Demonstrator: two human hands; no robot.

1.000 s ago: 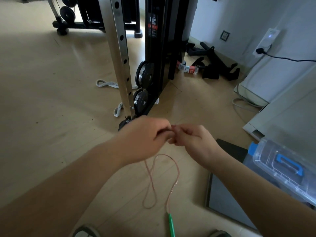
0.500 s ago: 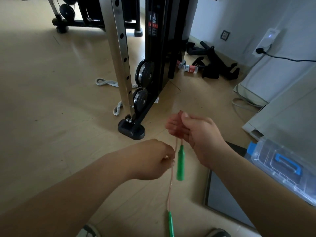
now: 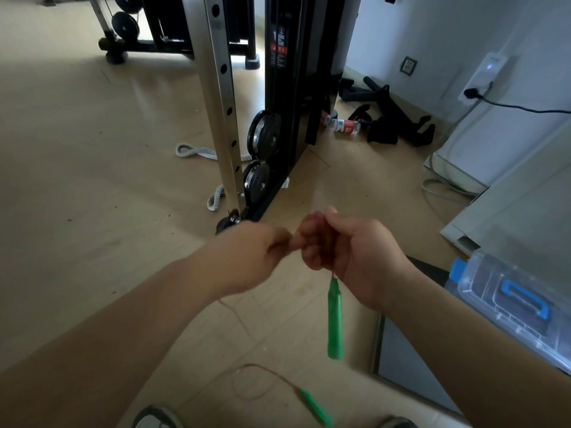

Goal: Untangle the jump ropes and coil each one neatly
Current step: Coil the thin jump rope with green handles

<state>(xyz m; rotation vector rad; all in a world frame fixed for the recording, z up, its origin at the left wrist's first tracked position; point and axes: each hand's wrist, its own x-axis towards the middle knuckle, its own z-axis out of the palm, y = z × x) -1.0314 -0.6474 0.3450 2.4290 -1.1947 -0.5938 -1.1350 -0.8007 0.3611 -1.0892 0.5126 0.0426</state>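
Below both grips, the second green handle and a loop of the jump rope lie on the floor. The first green handle hangs straight under our right grip, whose fingers are curled round the cord. Our left grip, blurred, pinches the cord just beside it. Beyond stands the steel rack upright.

This looks like a home gym room: a weight rack stands on a pale wood floor, with weight plates just right of it. Further right lie black grip attachments, with a wall socket beyond.
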